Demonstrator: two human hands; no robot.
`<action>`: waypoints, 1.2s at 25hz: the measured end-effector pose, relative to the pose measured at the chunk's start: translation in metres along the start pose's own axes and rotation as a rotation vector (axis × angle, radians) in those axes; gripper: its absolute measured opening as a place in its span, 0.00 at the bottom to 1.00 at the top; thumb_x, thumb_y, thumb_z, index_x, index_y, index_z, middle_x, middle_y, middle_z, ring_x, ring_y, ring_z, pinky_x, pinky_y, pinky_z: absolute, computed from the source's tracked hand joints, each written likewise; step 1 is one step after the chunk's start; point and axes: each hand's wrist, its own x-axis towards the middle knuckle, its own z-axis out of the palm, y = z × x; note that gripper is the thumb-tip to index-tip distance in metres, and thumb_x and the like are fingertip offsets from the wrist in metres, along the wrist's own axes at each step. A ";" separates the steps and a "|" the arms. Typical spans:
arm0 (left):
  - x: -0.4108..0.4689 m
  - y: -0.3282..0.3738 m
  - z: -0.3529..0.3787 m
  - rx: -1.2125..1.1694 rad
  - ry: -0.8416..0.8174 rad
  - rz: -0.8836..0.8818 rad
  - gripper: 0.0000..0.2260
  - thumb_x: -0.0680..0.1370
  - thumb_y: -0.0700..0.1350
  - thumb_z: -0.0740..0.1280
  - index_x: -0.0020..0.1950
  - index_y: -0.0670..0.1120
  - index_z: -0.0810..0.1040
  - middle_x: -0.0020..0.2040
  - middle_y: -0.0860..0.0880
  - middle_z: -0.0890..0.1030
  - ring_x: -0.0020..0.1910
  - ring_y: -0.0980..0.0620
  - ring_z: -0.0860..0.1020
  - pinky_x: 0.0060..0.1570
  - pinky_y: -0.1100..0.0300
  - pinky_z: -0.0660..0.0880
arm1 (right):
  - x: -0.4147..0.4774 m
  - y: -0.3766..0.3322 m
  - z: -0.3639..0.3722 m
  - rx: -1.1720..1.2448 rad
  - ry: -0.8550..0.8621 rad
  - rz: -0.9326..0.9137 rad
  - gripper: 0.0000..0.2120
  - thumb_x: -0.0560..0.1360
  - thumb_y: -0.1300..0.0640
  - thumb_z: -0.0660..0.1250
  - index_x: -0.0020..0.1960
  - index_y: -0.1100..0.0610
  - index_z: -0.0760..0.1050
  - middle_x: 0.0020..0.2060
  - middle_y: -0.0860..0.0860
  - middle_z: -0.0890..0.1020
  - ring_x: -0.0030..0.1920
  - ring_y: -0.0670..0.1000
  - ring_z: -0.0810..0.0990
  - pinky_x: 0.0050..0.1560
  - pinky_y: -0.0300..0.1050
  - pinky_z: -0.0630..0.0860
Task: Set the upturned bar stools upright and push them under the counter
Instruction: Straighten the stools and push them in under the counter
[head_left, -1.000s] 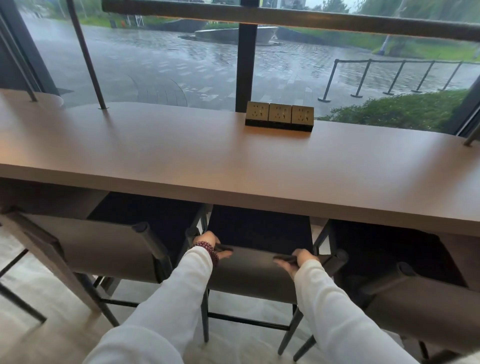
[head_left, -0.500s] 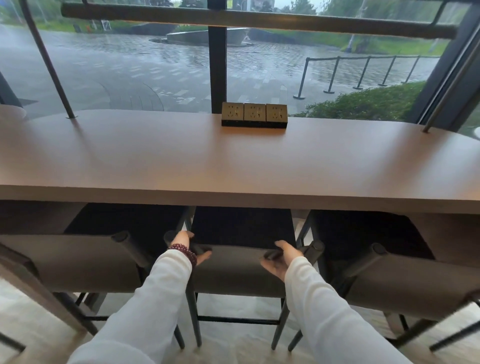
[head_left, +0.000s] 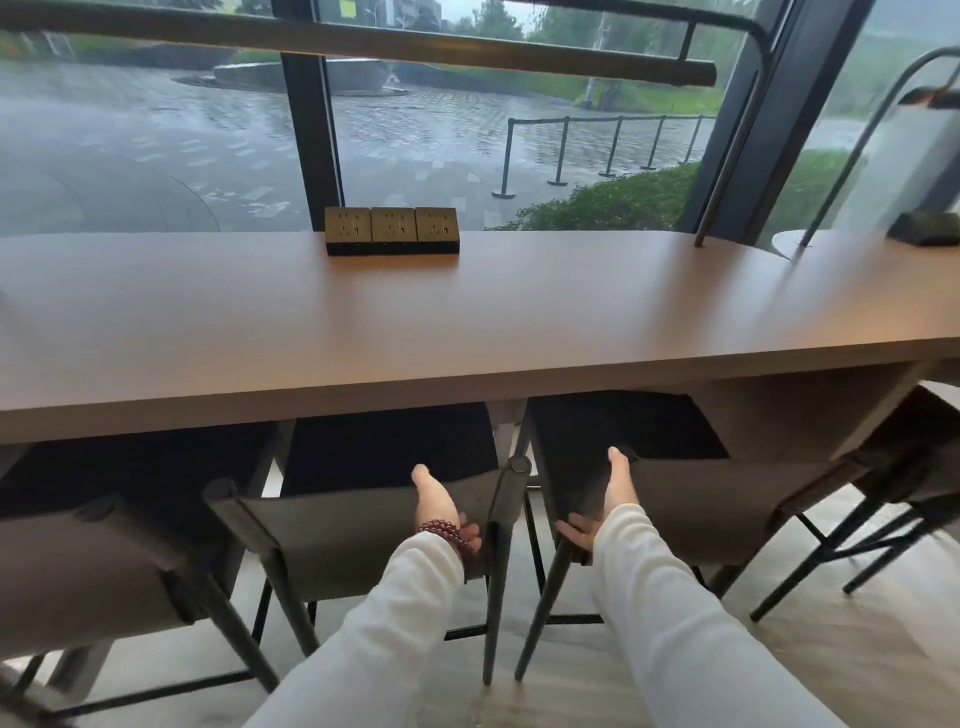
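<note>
Several grey bar stools stand upright with their dark seats tucked under the long brown counter (head_left: 467, 338). My left hand (head_left: 441, 504), with a bead bracelet at the wrist, lies flat on the right part of the middle stool's backrest (head_left: 337, 535), fingers stretched up to its top edge. Over at the left corner of the right stool's backrest (head_left: 727, 509), my right hand (head_left: 615, 493) rests with fingers extended and thumb spread. Neither hand is closed around anything. Another stool (head_left: 93, 561) stands at the left and one more stool (head_left: 909, 467) at the far right.
A block of three brass sockets (head_left: 392, 231) sits at the counter's back edge against the window. Thin metal rods (head_left: 727, 171) rise from the counter at the right, beside a dark base (head_left: 930, 228). Light floor (head_left: 831, 639) shows between the stool legs.
Both hands have let go of the middle stool's backrest top. My right hand has moved over to the right stool; my left hand has slid to the middle backrest's right end. The view has turned right.
</note>
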 end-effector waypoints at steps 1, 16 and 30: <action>-0.003 -0.013 0.019 0.056 -0.071 -0.037 0.35 0.74 0.68 0.55 0.67 0.41 0.68 0.48 0.43 0.75 0.42 0.44 0.75 0.41 0.51 0.73 | 0.005 -0.014 -0.019 0.018 0.023 -0.006 0.37 0.65 0.32 0.67 0.67 0.49 0.64 0.65 0.57 0.69 0.60 0.62 0.74 0.48 0.59 0.80; 0.004 -0.120 0.247 -0.037 -0.002 0.091 0.35 0.73 0.52 0.71 0.74 0.58 0.54 0.74 0.45 0.57 0.69 0.35 0.62 0.52 0.37 0.76 | 0.135 -0.199 -0.243 -0.003 0.057 0.021 0.26 0.71 0.48 0.71 0.65 0.54 0.69 0.64 0.57 0.72 0.61 0.64 0.72 0.46 0.63 0.80; 0.019 -0.121 0.255 0.029 0.171 0.224 0.33 0.69 0.28 0.69 0.68 0.45 0.59 0.60 0.36 0.74 0.57 0.35 0.76 0.57 0.43 0.76 | 0.152 -0.197 -0.223 0.240 -0.083 -0.028 0.30 0.74 0.73 0.56 0.74 0.60 0.55 0.65 0.67 0.70 0.62 0.66 0.73 0.58 0.72 0.71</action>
